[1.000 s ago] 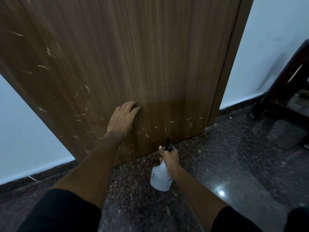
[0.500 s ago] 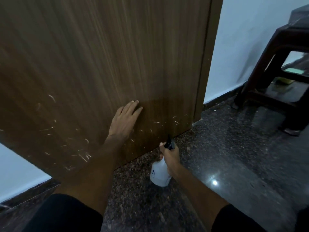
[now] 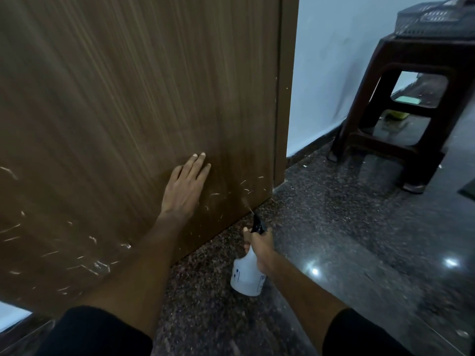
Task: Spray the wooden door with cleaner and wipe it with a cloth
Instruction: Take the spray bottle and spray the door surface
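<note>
The brown wooden door (image 3: 133,93) fills the left and middle of the view, with white scratch-like marks along its lower part. My left hand (image 3: 185,187) lies flat against the door near its bottom right corner, fingers spread and holding nothing. My right hand (image 3: 259,244) grips the neck of a white spray bottle (image 3: 245,274) with a black nozzle, low above the floor. The nozzle points at the door's lower right corner and a thin jet of mist leaves it. No cloth is in view.
A dark brown plastic stool (image 3: 408,98) stands at the right against the white wall (image 3: 331,60), with a dark basket (image 3: 434,19) on top. The door frame (image 3: 286,86) runs down beside the door. The floor (image 3: 347,240) is dark speckled polished stone.
The view has swung to the right, bringing the stool further into sight. My left hand stays flat on the door. A spray jet now comes from the bottle's nozzle.
</note>
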